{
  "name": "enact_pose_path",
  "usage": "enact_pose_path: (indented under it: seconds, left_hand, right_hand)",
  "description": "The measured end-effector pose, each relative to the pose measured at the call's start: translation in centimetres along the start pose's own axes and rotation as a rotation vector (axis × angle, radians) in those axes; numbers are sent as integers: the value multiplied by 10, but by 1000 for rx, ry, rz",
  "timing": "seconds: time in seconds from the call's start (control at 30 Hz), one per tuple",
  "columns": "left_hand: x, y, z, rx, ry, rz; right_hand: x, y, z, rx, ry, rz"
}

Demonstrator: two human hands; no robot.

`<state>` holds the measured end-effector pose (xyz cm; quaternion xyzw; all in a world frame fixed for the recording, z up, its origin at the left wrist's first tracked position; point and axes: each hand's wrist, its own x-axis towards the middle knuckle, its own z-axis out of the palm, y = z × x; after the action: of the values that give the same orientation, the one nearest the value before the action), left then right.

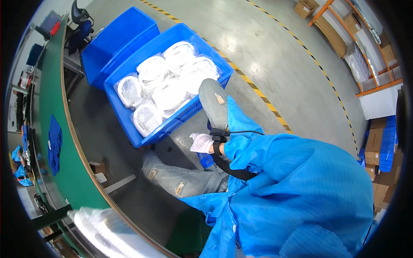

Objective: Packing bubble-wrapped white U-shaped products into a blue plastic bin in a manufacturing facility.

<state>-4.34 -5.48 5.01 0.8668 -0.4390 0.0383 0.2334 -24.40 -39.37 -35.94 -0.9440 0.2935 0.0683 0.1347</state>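
My right hand (pixel 201 142), in a white glove with a black strap and small device at the wrist, hangs between my knees. The glove's fingers are too washed out to make out, and no object shows in them. My left hand is outside the picture. At the lower left, a blurred white thing in clear plastic (pixel 107 232) is over the edge of the green-topped table (pixel 81 172); what holds it does not show. Ahead of my knees, a blue bin (pixel 170 128) holds several white rounded items in clear bags (pixel 172 94).
Another blue bin (pixel 118 36) stands behind the full one. A blue cloth (pixel 54 144) lies on the table. An office chair (pixel 81 19) is at the far left. Yellow-black tape (pixel 258 90) marks the grey floor. An orange rack (pixel 361 43) and cartons (pixel 375 144) are at the right.
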Motion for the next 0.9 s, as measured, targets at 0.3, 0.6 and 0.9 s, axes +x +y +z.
enact_pose_path:
  seconds: [0.3,0.6,0.9]
  left_hand:
    - [43,42,100,-683,-329,-444]
    - [52,25,126,-498,-541,-296]
    - [49,41,108,-261,-704,115]
  right_hand:
    - [-34,-42,-222,2281,-809,-155]
    - [-40,-68,-238,1646,-253,-282]
    - [-41,-70,-299,832,-621,-382]
